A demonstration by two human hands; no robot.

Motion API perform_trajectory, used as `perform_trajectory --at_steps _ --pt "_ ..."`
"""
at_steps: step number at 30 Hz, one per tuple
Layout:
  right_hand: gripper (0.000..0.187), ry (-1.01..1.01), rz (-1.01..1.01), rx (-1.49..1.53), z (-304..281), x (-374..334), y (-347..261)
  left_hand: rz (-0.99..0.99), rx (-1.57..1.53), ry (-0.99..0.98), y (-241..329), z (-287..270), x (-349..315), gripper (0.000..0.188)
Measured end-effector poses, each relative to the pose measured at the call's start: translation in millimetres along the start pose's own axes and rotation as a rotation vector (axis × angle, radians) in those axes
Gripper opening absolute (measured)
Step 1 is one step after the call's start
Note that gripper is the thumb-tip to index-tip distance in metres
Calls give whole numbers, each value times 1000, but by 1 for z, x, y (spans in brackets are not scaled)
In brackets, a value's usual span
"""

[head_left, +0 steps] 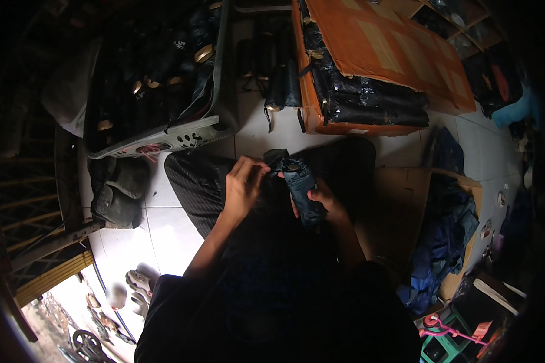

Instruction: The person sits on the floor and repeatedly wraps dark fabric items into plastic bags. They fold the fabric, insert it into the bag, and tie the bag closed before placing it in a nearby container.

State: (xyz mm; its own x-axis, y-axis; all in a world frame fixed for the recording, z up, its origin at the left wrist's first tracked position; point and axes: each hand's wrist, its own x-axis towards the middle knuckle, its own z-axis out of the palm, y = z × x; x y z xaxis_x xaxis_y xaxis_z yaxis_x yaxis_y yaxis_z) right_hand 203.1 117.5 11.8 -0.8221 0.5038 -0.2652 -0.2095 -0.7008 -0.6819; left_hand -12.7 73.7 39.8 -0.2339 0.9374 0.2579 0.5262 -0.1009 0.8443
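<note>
A compact folding umbrella (301, 189), rolled up in dark blue-green fabric, stands tilted above my lap. My right hand (326, 198) is wrapped round its lower half, thumb on the near side. At its upper end, my left hand (243, 184) pinches a small dark flap of fabric (277, 155) between thumb and fingertips. Whether that flap is a strap or part of a sleeve I cannot tell. My crossed legs in striped dark trousers (191, 166) lie beneath both hands.
A grey plastic basket (191, 136) at the far left holds several dark rolled umbrellas. More umbrellas (283, 91) lie on the white tiles beside an orange cardboard box (393, 45) of plastic-wrapped dark bundles (375, 115). On the right, an open carton (466, 242) contains blue fabric.
</note>
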Motion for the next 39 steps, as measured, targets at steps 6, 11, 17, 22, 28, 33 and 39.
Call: perform_trajectory --at_steps 6,11,17,22,28,33,39 --pt "52 49 37 -96 1 -1 9 -112 147 159 -22 6 -7 14" --pt "56 38 19 -42 7 -2 14 -74 31 -72 -20 8 -14 12" --pt "57 125 73 -35 8 -1 20 -130 -105 -111 -16 13 -27 18" --pt "55 141 48 -13 8 -1 24 -347 -105 -81 -20 15 -34 21" --pt "72 206 59 -569 15 -2 9 -250 -118 -38 -17 18 -31 14" --pt "73 279 86 -718 19 -6 1 -218 -129 -41 -14 21 -32 13" --pt "80 384 -71 -873 23 -5 0 -230 -182 -58 -4 19 -33 14"
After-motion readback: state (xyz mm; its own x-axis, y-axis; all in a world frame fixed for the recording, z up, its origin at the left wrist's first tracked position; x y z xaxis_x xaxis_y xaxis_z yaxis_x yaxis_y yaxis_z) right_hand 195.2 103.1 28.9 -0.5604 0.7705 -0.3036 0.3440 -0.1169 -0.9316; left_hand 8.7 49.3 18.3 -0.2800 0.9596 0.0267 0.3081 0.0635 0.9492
